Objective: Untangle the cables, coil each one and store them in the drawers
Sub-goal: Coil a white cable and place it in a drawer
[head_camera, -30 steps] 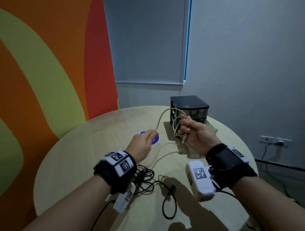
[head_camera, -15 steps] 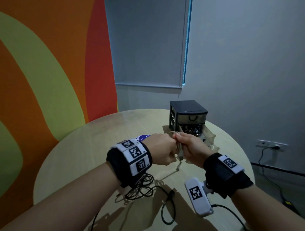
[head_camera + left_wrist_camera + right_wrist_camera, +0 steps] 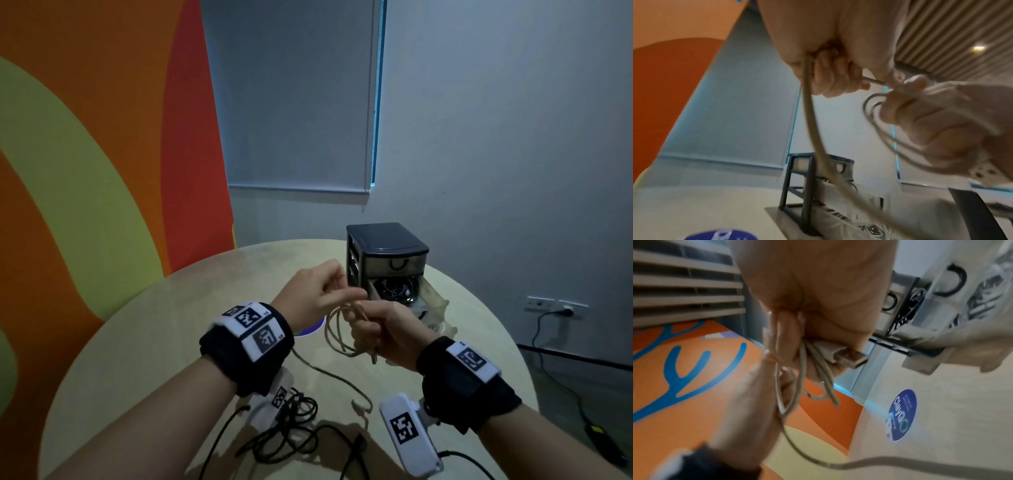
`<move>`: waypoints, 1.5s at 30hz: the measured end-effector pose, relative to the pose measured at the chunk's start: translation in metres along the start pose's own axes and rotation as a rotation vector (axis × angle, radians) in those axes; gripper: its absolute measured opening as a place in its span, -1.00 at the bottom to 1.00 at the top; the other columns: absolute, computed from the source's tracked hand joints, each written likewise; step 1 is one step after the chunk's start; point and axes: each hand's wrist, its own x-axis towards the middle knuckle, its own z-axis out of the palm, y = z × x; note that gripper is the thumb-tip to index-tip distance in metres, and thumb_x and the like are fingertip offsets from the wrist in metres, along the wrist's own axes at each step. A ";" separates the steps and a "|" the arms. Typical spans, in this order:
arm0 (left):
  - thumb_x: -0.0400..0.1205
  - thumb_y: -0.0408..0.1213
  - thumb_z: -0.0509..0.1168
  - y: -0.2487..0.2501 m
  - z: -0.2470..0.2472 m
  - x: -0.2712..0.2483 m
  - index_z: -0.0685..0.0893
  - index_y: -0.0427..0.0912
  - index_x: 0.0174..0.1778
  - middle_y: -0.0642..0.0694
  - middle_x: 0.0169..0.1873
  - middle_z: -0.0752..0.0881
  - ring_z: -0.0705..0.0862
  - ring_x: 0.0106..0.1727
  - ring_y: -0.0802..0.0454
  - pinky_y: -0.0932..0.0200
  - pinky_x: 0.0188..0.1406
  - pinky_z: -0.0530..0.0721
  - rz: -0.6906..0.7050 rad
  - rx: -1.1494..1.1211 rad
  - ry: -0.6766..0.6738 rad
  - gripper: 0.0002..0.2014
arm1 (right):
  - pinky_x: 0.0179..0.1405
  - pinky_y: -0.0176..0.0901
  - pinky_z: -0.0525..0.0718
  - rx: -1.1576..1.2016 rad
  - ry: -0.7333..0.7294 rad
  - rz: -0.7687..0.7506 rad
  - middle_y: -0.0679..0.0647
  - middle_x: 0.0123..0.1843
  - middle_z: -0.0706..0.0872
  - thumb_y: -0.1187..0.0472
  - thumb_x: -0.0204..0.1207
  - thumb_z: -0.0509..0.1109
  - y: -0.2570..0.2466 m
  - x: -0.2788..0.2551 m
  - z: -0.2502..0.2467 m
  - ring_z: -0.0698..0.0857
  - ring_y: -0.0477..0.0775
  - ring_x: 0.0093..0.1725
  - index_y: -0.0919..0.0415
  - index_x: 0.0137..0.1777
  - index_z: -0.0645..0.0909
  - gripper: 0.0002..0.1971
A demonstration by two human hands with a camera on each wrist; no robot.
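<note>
Now | right hand (image 3: 383,334) raised, grip clenching white cable (image 3: 337,334) coils | left hand (image 3: 317,291) alongside, pinching its strand

Left hand (image 3: 317,291): has lifted away from right hand (image 3: 387,334), now pinching thin beige USB cable (image 3: 334,337) nearer the dark plastic drawer unit (image 3: 387,253) | Cable: more loops gathered in right fist | Loose tail: now shorter, trailing on the round wooden table (image 3: 144,342) toward the drawer unit's near side

Matt wood-look table (image 3: 144,342) — glossy dark plastic drawer unit (image 3: 387,240).
</note>
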 end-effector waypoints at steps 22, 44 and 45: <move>0.71 -0.35 0.08 -0.008 0.047 -0.012 0.60 -0.19 0.28 -0.23 0.08 0.68 0.64 0.12 -0.17 -0.01 0.01 0.60 -0.197 0.644 -0.406 -0.71 | 0.12 -0.30 0.60 -0.409 0.248 -0.191 0.03 0.24 0.67 0.23 0.74 0.01 0.019 0.038 -0.018 0.65 -0.05 0.19 0.32 0.07 0.39 -0.81; 0.71 -0.26 0.17 -0.033 0.036 -0.006 0.77 -0.15 0.06 -0.21 -0.25 0.75 0.61 -0.31 -0.06 0.15 -0.37 0.53 -0.345 -0.072 0.039 -0.75 | -0.59 -0.39 0.30 0.023 0.044 -0.133 -0.13 -0.60 0.22 0.16 0.72 -0.03 0.000 0.029 -0.016 0.21 -0.15 -0.62 0.17 -0.27 0.35 -0.68; 0.71 -0.26 0.15 -0.031 0.035 -0.006 0.76 -0.18 -0.03 -0.20 -0.30 0.73 0.61 -0.30 -0.10 0.14 -0.35 0.52 -0.357 -0.044 0.006 -0.74 | -0.56 -0.37 0.24 0.038 0.053 -0.138 -0.13 -0.61 0.23 0.16 0.72 -0.03 0.002 0.031 -0.017 0.21 -0.15 -0.62 0.17 -0.27 0.35 -0.68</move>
